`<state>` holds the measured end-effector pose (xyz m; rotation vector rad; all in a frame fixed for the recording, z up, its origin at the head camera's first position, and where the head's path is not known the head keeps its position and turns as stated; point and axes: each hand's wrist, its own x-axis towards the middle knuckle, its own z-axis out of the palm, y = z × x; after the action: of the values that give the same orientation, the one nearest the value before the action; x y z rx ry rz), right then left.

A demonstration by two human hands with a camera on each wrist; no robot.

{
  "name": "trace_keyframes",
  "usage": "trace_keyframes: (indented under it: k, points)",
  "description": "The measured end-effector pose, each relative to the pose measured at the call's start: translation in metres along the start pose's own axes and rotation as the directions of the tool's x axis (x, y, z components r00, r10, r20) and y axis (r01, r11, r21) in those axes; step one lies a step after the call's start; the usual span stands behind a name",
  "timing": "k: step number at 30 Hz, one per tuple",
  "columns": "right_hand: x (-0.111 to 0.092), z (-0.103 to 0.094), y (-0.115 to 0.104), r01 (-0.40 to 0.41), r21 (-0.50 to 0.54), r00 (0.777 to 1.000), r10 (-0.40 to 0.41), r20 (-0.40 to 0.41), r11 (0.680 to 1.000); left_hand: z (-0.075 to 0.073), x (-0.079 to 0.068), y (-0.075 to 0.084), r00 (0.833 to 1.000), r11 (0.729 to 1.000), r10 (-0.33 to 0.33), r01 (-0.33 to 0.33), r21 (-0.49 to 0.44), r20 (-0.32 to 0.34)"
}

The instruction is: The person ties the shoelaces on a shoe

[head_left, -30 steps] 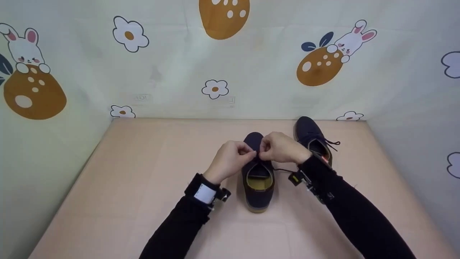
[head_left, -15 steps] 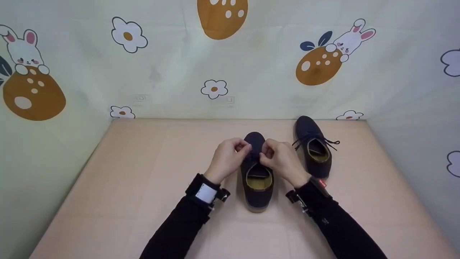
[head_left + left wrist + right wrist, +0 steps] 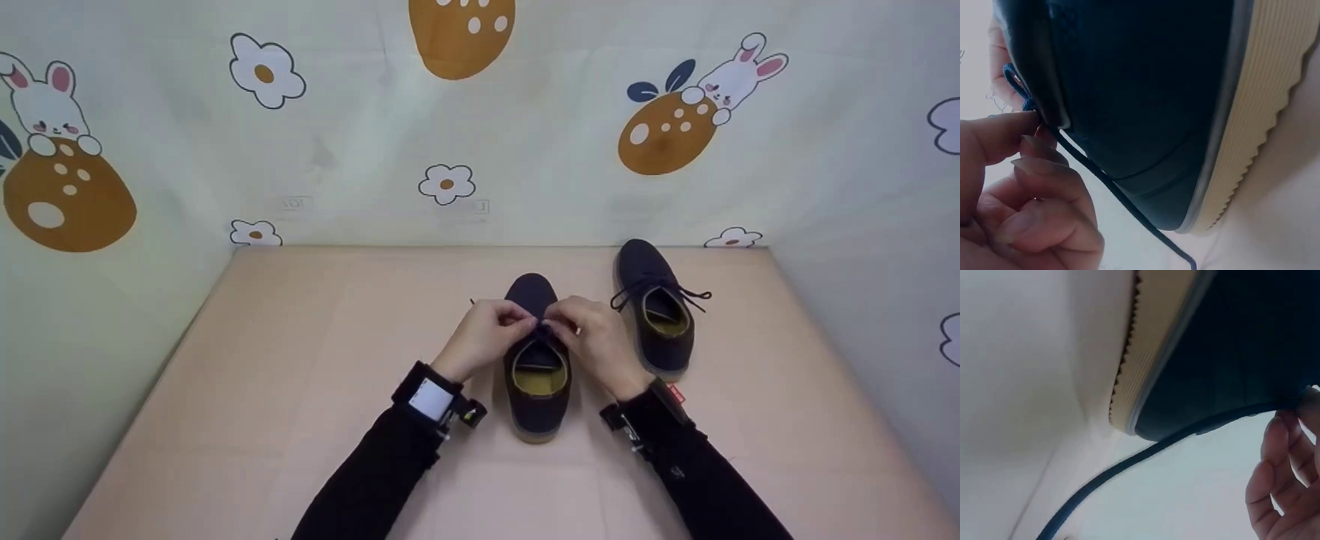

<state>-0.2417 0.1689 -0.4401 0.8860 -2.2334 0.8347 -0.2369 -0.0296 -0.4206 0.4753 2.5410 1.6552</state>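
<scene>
A dark navy lace-up shoe point(image 3: 540, 416) with a tan sole stands toe away from me. Above its tongue, my left hand point(image 3: 484, 334) pinches the shoelace point(image 3: 1145, 224) between thumb and finger; one end trails down past the shoe's side. In the left wrist view a small lace loop point(image 3: 1007, 73) stands up just beyond the fingertips. My right hand point(image 3: 600, 337) meets the left over the lacing and pinches the lace too, with a tail point(image 3: 1112, 472) hanging from its fingertips. The knot area is mostly hidden by fingers in the head view.
To the right, near the back wall, stands the matching shoe point(image 3: 666, 352), its lace tied in a bow point(image 3: 690, 294). Both rest on a pale tan surface point(image 3: 300, 390), walled by a printed cloth point(image 3: 360, 135) at the back and sides.
The right forearm swung inward, uncovering the other shoe. Half a second ago my fingertips were apart over the lacing; now they are close together, and a lace tip shows beyond the left hand.
</scene>
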Motion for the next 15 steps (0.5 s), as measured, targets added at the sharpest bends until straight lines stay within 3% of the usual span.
trace_keyframes:
  k: [3, 7, 11, 15]
  points:
    - [0.002, -0.002, -0.001, -0.033, 0.045, 0.998, 0.031, 0.053, 0.998, -0.001, -0.001, 0.000, 1.000, 0.999, -0.007, 0.007, -0.031, 0.003]
    - [0.006, -0.010, -0.008, -0.165, 0.093, 0.981, 0.154, 0.116, 0.982, -0.003, -0.002, 0.002, 1.000, 0.999, -0.007, 0.007, -0.048, -0.006]
    - [0.009, -0.020, -0.018, -0.332, 0.129, 0.933, 0.305, 0.190, 0.935, -0.004, -0.002, 0.004, 1.000, 0.999, -0.009, 0.009, -0.032, -0.006]
    - [0.008, -0.025, -0.025, -0.399, 0.122, 0.889, 0.351, 0.294, 0.909, -0.006, -0.001, 0.005, 1.000, 1.000, -0.007, 0.007, -0.017, 0.017]
